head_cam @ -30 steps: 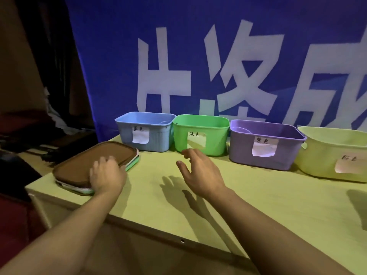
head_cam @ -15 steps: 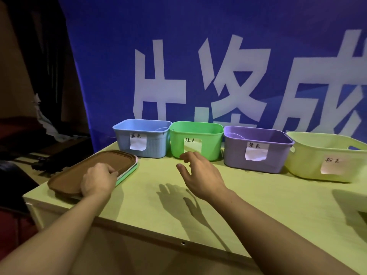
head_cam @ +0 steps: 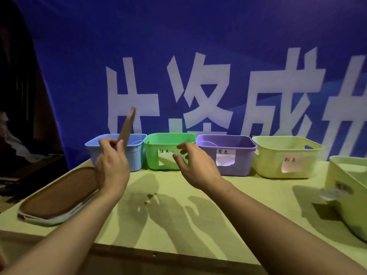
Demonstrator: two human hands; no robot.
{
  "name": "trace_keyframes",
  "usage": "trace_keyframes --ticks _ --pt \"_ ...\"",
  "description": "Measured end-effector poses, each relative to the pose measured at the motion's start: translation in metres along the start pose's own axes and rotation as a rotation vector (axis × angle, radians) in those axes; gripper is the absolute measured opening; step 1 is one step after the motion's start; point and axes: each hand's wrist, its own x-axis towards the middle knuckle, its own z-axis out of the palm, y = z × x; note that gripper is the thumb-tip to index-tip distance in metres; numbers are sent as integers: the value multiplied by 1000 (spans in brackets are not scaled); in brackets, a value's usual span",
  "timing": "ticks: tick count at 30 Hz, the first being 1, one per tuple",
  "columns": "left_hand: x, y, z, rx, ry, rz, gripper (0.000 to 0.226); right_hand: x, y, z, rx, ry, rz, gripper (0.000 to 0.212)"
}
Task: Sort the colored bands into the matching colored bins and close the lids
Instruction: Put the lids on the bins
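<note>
The left hand (head_cam: 112, 165) is pinching a thin, stiff-looking brown lid (head_cam: 127, 128) by its lower edge, tilting it above the blue bin (head_cam: 115, 151) at centre-left; probably light. The right hand (head_cam: 195, 165) is hovering, fingers loosely spread, holding nothing.

Looks like a staged demo or event space, dimly lit: a large blue banner (head_cam: 198, 56) with white Chinese characters is hanging behind a plain table (head_cam: 178, 215) where paper-labelled plastic bins (head_cam: 226, 155) are sitting in a row.
</note>
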Motion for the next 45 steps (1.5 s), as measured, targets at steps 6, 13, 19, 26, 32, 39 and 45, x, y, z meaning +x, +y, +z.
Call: trace_keyframes --ticks 6,13,19,26,32,39,45 --pt "-35 97 65 -271 -184 -312 25 2 47 -66 -17 112 127 46" --pt "-102 190 141 -388 -349 -458 37 -26 135 -159 -120 209 425 59" --pt "-154 275 184 -586 -509 -713 29 -69 191 -239 -116 252 553 57" --pt "-215 352 218 -709 -789 -679 21 -108 235 -313 -174 322 653 49" --pt "-242 374 243 -613 -1066 -443 38 -145 274 -334 -177 377 749 51" --pt "-263 370 251 -433 -1156 -284 32 -158 307 -327 -213 269 865 41" --pt "-276 367 257 -401 -1185 -303 40 -158 316 -327 -265 215 865 35"
